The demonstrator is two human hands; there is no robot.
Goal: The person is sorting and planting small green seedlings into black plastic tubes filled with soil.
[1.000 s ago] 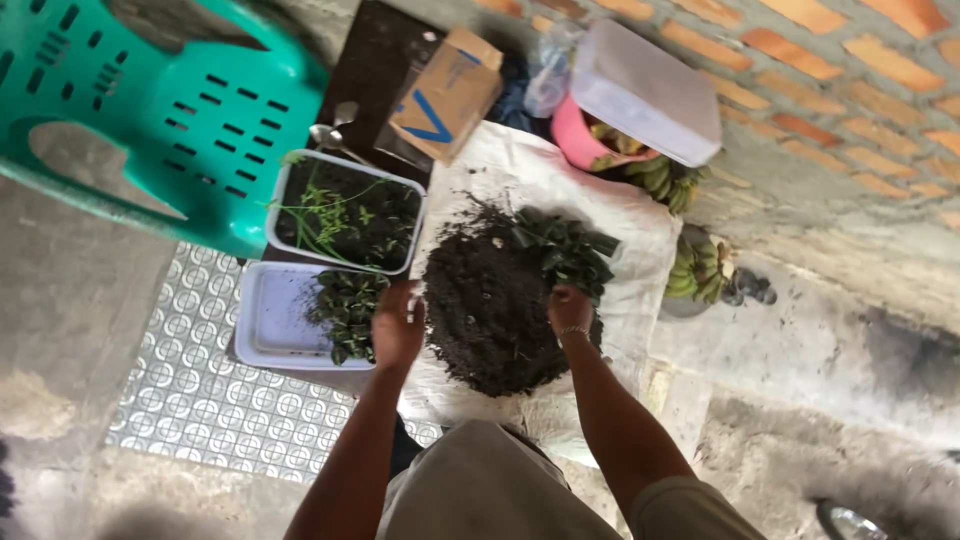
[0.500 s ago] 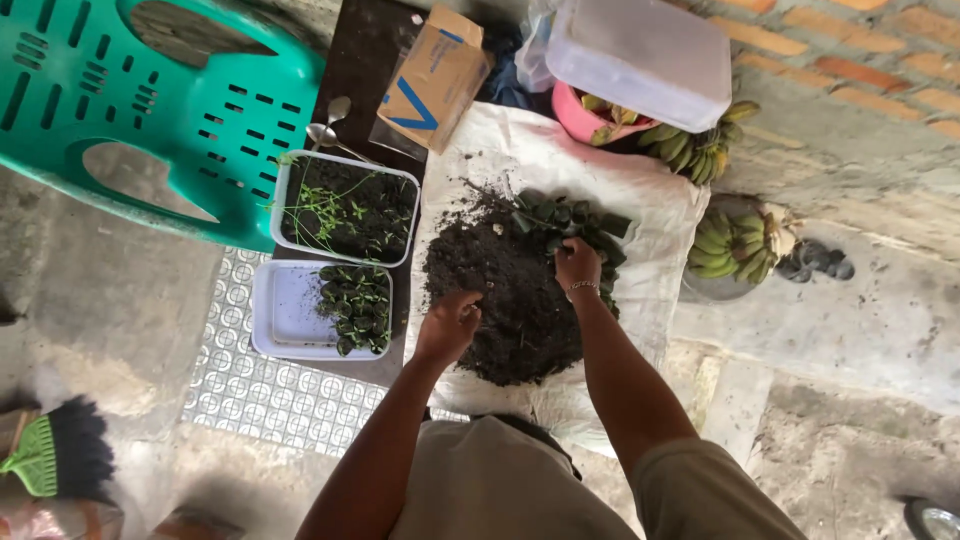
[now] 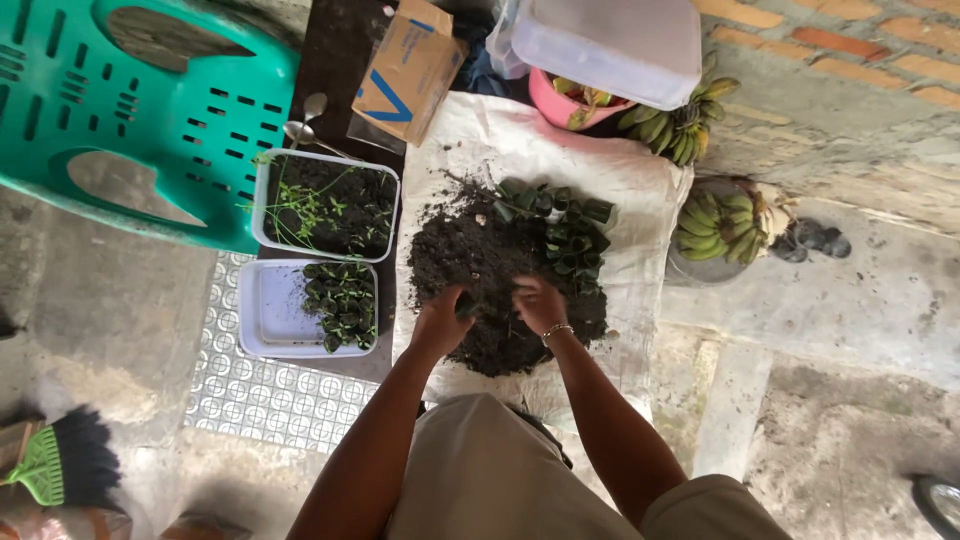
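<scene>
We note our left hand [image 3: 440, 322] pinching a small dark pot and our right hand [image 3: 537, 304] spread on the soil heap [image 3: 480, 270] atop the white sack [image 3: 640, 200]; soil could spill past the sack's near edge.

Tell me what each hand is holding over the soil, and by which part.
The left hand seems to grip a small dark leaf cup by its side, above the soil pile. Whether the right hand holds anything cannot be told.
</scene>
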